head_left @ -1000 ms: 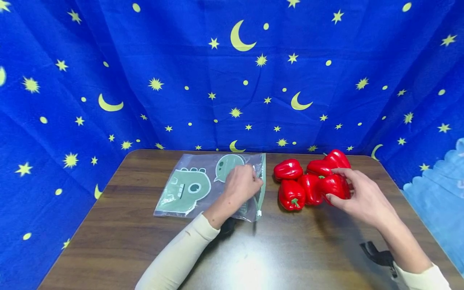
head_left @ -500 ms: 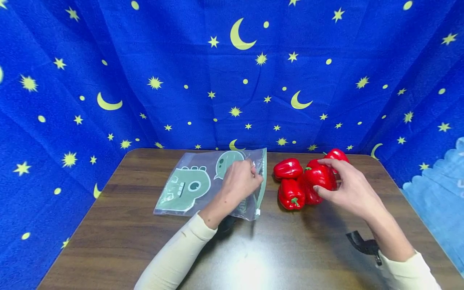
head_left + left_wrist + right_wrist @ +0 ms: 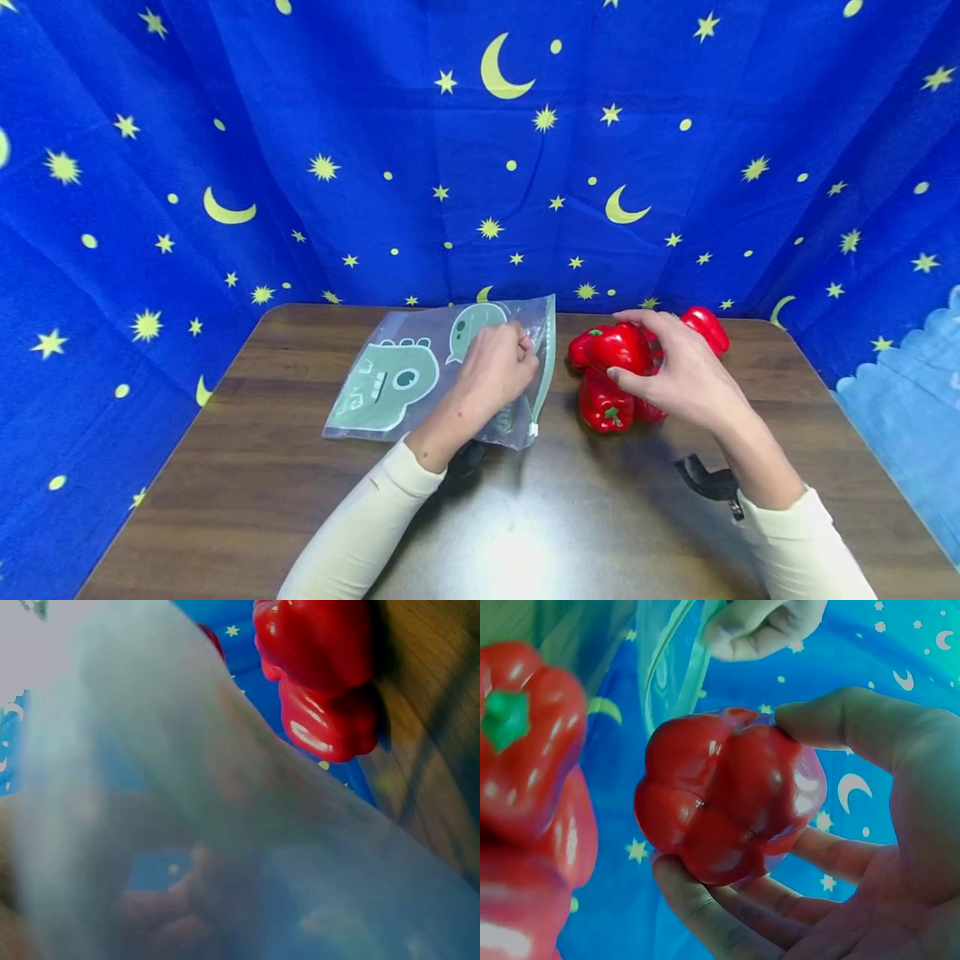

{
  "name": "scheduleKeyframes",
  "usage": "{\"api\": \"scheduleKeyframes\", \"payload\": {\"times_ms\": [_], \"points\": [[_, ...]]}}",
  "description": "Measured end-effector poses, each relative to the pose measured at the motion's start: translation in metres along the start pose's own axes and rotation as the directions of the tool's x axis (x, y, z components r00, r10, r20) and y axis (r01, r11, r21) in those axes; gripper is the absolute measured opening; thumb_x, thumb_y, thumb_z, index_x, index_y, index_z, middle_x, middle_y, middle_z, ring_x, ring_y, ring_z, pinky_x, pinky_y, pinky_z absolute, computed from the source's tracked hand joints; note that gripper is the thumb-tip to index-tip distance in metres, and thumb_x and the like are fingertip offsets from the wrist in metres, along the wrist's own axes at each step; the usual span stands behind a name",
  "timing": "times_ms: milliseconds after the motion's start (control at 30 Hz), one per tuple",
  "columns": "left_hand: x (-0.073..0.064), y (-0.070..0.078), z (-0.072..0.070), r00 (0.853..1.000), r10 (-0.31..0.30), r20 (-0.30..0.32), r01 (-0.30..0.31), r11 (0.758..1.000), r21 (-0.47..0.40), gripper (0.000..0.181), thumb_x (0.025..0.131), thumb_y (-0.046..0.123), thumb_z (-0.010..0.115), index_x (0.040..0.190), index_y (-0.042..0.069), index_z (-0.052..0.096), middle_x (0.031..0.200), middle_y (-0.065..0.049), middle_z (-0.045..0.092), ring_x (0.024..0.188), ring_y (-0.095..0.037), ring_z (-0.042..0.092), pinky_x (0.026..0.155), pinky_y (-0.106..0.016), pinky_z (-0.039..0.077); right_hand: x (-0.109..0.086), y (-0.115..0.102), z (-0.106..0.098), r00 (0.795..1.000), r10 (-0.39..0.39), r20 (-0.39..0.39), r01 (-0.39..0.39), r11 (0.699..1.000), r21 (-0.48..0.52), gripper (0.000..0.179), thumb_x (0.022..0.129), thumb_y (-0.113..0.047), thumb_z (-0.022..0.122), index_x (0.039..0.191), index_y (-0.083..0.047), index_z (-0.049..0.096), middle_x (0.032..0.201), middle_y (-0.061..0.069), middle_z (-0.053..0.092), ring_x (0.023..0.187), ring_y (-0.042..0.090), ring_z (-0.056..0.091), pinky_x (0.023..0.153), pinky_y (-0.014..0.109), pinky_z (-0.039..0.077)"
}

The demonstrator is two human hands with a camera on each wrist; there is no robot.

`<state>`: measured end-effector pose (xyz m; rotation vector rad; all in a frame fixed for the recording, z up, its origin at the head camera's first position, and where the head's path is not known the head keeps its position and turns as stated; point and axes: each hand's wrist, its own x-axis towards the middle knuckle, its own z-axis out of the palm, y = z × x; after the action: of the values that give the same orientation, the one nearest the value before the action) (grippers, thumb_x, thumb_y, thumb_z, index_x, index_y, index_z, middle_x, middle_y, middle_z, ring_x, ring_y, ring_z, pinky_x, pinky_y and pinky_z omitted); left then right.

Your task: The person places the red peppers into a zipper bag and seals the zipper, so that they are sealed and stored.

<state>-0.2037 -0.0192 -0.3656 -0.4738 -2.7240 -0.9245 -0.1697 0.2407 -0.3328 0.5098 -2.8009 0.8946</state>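
My right hand (image 3: 682, 371) grips a red bell pepper (image 3: 626, 346) between thumb and fingers, raised over the other peppers. In the right wrist view this bell pepper (image 3: 727, 795) shows its lobed bottom end. A clear zip bag (image 3: 408, 379) with green monster prints lies to the left. My left hand (image 3: 495, 367), fingers curled, pinches the bag near its mouth and lifts that edge a little. The mouth faces right towards the peppers, with a white slider (image 3: 533, 430) at its near corner. Bag film blurs most of the left wrist view.
Several more red bell peppers sit in a cluster under the right hand, one with its green stem (image 3: 611, 415) facing the near side and another pepper (image 3: 707, 329) at the back right. A blue star-and-moon cloth (image 3: 420, 142) hangs behind the wooden table (image 3: 225, 467).
My right hand has picked a bell pepper off the cluster and carried it left towards the bag. The bag's mouth edge has risen slightly in my left hand.
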Motion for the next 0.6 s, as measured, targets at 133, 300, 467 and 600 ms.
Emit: {"api": "scheduleKeyframes", "payload": {"times_ms": [133,300,467,600], "points": [[0.0,0.002,-0.003,1.0,-0.012,0.005,0.012,1.0,-0.02,0.008,0.089,0.004,0.07,0.085,0.01,0.069,0.067,0.004,0.06,0.07,-0.017,0.061,0.067,-0.033,0.052,0.009,-0.01,0.007,1.0,-0.013,0.014,0.012,0.999,0.03,0.071,0.084,-0.021,0.087,0.148,-0.013,0.056,0.139,0.015,0.064,0.118,0.035,0.061,0.091,0.061,0.056],[-0.001,0.004,-0.007,0.999,-0.029,0.016,0.03,0.998,-0.059,0.006,0.091,0.006,0.07,0.086,0.009,0.07,0.068,0.003,0.064,0.071,-0.015,0.063,0.065,-0.029,0.052,0.02,-0.022,0.018,0.999,-0.028,0.026,0.026,0.998,0.05,0.073,0.082,-0.022,0.089,0.147,-0.015,0.057,0.139,0.013,0.063,0.116,0.034,0.063,0.09,0.058,0.059],[-0.002,0.008,-0.01,0.999,-0.049,0.011,0.05,0.992,-0.118,0.004,0.091,0.01,0.069,0.088,0.01,0.07,0.074,0.002,0.07,0.07,-0.013,0.064,0.06,-0.026,0.051,0.027,-0.029,0.028,0.998,-0.033,0.047,0.031,0.998,0.054,0.074,0.08,-0.021,0.09,0.147,-0.013,0.057,0.139,0.013,0.063,0.116,0.035,0.063,0.089,0.056,0.06],[-0.003,0.008,-0.012,0.998,-0.059,-0.01,0.058,0.99,-0.125,0.004,0.091,0.01,0.07,0.087,0.01,0.069,0.075,0.002,0.071,0.069,-0.012,0.064,0.058,-0.025,0.05,0.029,-0.03,0.034,0.998,-0.026,0.062,0.023,0.999,0.047,0.076,0.078,-0.02,0.091,0.146,-0.012,0.056,0.135,0.013,0.064,0.114,0.034,0.064,0.088,0.054,0.06]]}}
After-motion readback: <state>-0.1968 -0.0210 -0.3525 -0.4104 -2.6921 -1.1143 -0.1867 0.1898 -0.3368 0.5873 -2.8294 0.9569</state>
